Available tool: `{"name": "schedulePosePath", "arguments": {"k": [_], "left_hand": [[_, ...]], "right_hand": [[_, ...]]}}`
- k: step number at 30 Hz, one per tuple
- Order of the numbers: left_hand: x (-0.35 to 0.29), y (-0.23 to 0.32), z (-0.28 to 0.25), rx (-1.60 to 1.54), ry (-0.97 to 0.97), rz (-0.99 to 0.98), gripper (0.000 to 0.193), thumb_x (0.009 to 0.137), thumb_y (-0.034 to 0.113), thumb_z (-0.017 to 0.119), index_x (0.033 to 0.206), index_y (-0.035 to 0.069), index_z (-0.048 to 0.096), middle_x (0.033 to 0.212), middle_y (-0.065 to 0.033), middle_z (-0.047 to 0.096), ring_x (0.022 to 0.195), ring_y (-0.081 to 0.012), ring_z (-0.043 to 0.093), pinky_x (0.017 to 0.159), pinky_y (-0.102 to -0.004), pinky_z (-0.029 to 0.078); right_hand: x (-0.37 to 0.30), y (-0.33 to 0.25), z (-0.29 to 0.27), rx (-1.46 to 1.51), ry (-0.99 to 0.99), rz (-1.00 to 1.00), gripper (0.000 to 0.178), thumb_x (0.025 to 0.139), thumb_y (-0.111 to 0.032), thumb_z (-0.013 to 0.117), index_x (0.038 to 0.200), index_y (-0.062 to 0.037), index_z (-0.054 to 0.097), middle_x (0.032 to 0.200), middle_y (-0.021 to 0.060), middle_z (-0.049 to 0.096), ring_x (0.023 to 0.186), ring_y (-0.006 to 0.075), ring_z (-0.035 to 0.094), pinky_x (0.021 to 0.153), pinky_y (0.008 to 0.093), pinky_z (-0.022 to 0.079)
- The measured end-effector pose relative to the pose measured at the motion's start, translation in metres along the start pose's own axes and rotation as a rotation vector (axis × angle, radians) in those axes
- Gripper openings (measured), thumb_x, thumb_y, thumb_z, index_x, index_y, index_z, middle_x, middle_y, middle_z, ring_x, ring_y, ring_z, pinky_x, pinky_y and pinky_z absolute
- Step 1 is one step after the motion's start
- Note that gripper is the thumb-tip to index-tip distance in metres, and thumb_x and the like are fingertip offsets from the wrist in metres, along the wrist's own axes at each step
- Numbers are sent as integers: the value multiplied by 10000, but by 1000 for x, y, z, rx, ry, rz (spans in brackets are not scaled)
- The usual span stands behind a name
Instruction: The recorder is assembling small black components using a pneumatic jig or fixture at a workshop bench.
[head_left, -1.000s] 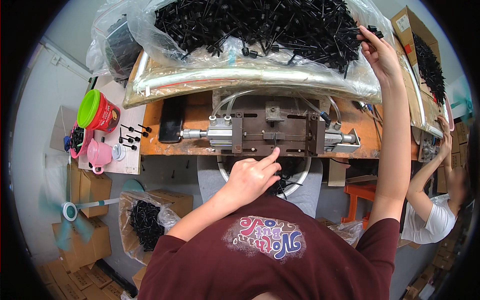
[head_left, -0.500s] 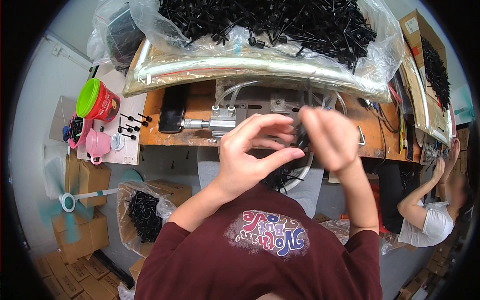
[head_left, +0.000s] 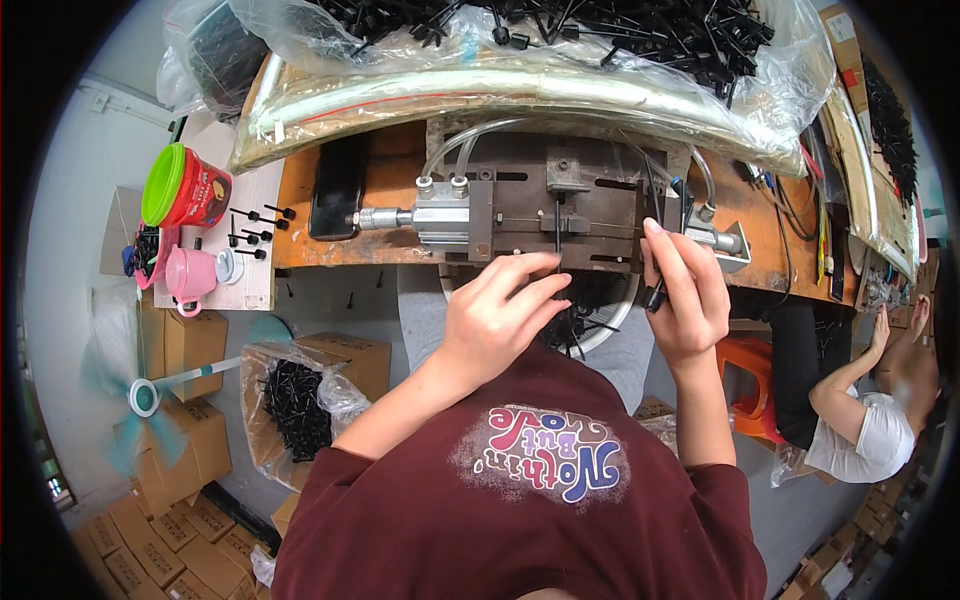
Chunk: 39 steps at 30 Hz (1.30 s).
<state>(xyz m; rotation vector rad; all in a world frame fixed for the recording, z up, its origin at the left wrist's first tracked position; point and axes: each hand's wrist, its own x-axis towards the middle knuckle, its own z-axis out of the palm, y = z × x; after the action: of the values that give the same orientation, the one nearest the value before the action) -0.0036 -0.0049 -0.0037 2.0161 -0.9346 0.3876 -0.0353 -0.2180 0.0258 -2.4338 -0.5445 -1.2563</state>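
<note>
Centre frame, left hand (head_left: 495, 320) hovering just below the press (head_left: 540, 215), fingers (head_left: 535, 290) loosely curled and fanned toward its front edge, nothing visibly pinched between them. Right of centre, right hand (head_left: 685, 295) raised beside the press, fingers closed round a thin black pin (head_left: 655, 297), lower tip poking out under the knuckles; index finger stretched up, touching the press's right front corner. Another black pin (head_left: 558, 222) standing upright in the slot at the middle of the press, just above the left fingertips. Silver cylinder (head_left: 420, 215) jutting out to the left of the press, clear hoses (head_left: 450, 150) looping up from it. Below the bench edge, between the two hands, a round basin (head_left: 600, 310) with dark parts inside, mostly hidden, possibly more pins. Across the top of the frame, a big clear bag (head_left: 560, 50) heaped with black pins. Upper left: black phone (head_left: 335, 185) flat on the orange bench (head_left: 300, 215), red tub with green lid (head_left: 185, 185), pink cup (head_left: 190, 275), a few loose pins on a white board (head_left: 245, 235). Lower left, open box (head_left: 300, 395) of black parts on the floor, fan (head_left: 140, 395) beside it. Far right edge, another person (head_left: 870, 400) in a white top, arms lifted toward the bench
</note>
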Motion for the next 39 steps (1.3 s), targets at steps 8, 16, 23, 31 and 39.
{"name": "schedulePosePath", "arguments": {"k": [8,16,23,31,39], "left_hand": [[3,-12,24,289,-124,88,238,691,87,775,911,38,700,1229,-98,659,769,-214,680,723,-312,551],[8,-10,23,262,-168,50,266,651,115,802,896,83,705,1206,-73,675,604,-194,638,605,-291,521],[21,11,6,-218,-156,-261,322,713,166,852,968,29,709,997,-61,712,591,-55,630,511,-215,477],[32,15,-7,-533,-24,-207,328,738,-20,793,1042,-22,671,930,-94,689,825,-153,708,712,-256,588],[14,12,-10,-206,-91,-141,381,794,-31,722,1167,21,660,1046,-113,643,877,-187,687,702,-281,560]], "right_hand": [[-8,-11,-5,-22,47,66,406,647,68,753,1051,56,706,885,122,651,656,214,611,558,306,488],[-17,-13,-10,33,3,172,443,626,124,694,1064,61,701,875,148,685,706,240,668,620,313,535],[-25,-11,0,68,-41,99,506,569,119,595,1063,80,694,905,161,684,666,228,648,577,309,518],[-15,-24,16,246,-98,58,384,671,39,652,1051,87,680,961,180,685,782,270,693,638,336,574],[-29,-17,19,212,-48,101,473,658,169,593,1124,100,632,1003,215,687,821,308,701,715,360,584]]}}
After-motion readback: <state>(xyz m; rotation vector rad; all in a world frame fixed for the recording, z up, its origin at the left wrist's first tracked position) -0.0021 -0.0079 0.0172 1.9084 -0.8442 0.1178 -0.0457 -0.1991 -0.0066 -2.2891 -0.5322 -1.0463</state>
